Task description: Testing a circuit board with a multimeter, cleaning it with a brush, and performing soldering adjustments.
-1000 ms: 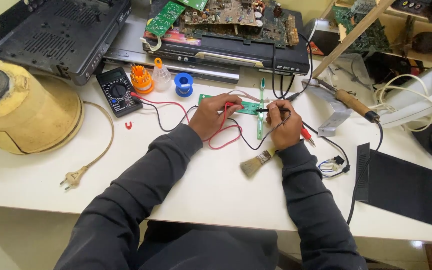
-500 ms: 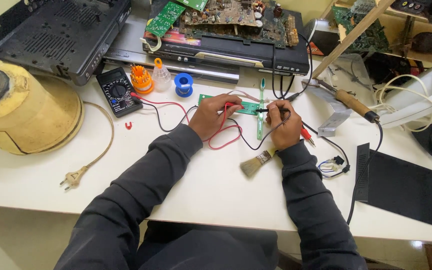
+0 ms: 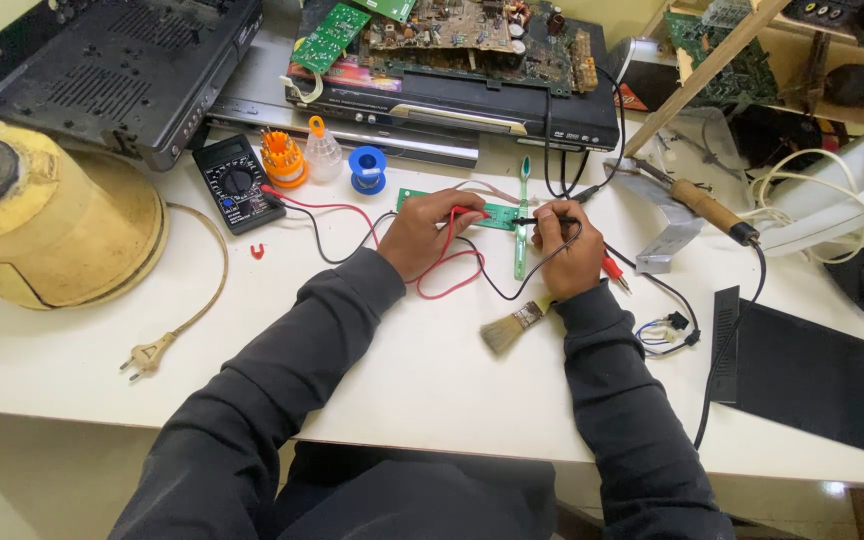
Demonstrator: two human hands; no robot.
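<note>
So the board is the anchor here: a narrow green strip lying flat on the white table, just in front of the black player with the bare circuit boards piled on top.

Left hand covers the board's left part, fingers curled around the red probe, tip down on the board near its middle. Right hand sits at the board's right end, fingers pinched on the black probe, which lies almost level and points left onto the board. So the board runs between the two sets of fingertips, both probe tips on it or just about; hard to say exactly which spots they touch, the view's too small.

A green toothbrush crosses the board upright, between the two hands. A paintbrush lies below the board, just beside the right wrist. The red and black leads loop left from the board to the multimeter. A blue spool sits just above the board's left end, and a soldering iron rests on its stand to the right.

Versus a second ago: pretty much nothing. Both hands hold the same grip, probes on the same spots, board hasn't budged.
</note>
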